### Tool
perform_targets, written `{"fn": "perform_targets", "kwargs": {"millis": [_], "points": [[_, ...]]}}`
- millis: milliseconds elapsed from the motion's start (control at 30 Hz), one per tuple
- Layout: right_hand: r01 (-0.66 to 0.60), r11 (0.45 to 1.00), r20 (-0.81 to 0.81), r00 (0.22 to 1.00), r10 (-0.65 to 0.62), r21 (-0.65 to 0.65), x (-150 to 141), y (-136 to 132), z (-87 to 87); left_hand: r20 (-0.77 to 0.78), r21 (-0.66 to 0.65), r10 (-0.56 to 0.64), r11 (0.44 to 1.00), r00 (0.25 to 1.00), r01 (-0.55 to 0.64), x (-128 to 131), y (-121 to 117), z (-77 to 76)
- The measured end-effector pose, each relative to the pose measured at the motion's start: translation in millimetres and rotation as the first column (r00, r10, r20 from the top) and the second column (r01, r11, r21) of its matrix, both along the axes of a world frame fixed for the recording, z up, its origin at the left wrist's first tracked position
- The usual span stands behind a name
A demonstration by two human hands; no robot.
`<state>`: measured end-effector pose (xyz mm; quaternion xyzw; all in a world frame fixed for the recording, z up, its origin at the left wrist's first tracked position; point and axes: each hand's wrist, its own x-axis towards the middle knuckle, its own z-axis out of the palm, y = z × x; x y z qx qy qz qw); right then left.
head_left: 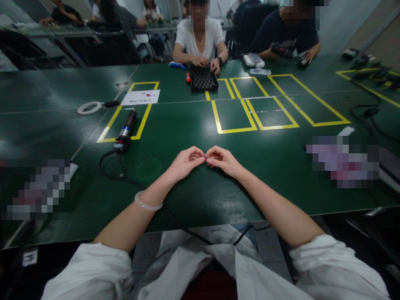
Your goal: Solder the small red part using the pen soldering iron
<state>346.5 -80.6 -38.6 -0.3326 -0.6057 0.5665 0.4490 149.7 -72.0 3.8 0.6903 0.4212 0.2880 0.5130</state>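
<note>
In the head view, the left hand (188, 161) and right hand (223, 160) meet at centre, fingers pinched on a tiny item (206, 158), mostly hidden by fingertips, its kind unclear. Pixelation hides objects at the left and right edges. The green table (175, 212) carries yellow tape outlines, with a black cylindrical tool (126, 127) left of centre. At upper centre, a co-worker (200, 46), face obscured, reaches into a black tray (203, 86); farther people, cut off by the top edge, sit in the room.
</note>
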Motion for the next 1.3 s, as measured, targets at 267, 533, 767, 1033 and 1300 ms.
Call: {"fn": "perform_targets", "kwargs": {"millis": [267, 533, 767, 1033, 1300], "points": [[0.129, 0.973, 0.131, 0.979, -0.156, 0.19, 2.6, 0.0, 2.1, -0.164, 0.399, 0.045, 0.917, 0.985, 0.025, 1.3, -6.4, 4.1], [0.138, 0.893, 0.216, 0.944, -0.25, 0.429, 5.9, -4.1, 9.2, -0.134, 0.201, 0.028, 0.98, 0.991, 0.0, -1.0, -1.4, -0.3], [0.076, 0.845, 0.331, 0.899, -0.288, 0.529, 7.8, -5.2, 12.1, -0.207, 0.166, -0.018, 0.985, 0.978, 0.054, -3.3, 2.0, -1.3], [0.032, 0.837, 0.395, 0.871, -0.291, 0.546, 4.4, -8.3, 12.1, -0.207, 0.104, -0.041, 0.993, 0.977, 0.064, -6.1, 5.1, -9.3], [0.135, 0.885, 0.322, 0.898, -0.3, 0.446, 4.8, -2.8, 5.1, -0.486, 0.536, 0.287, 0.844, 0.826, 0.022, -59.6, 40.5, 2.7]]}}
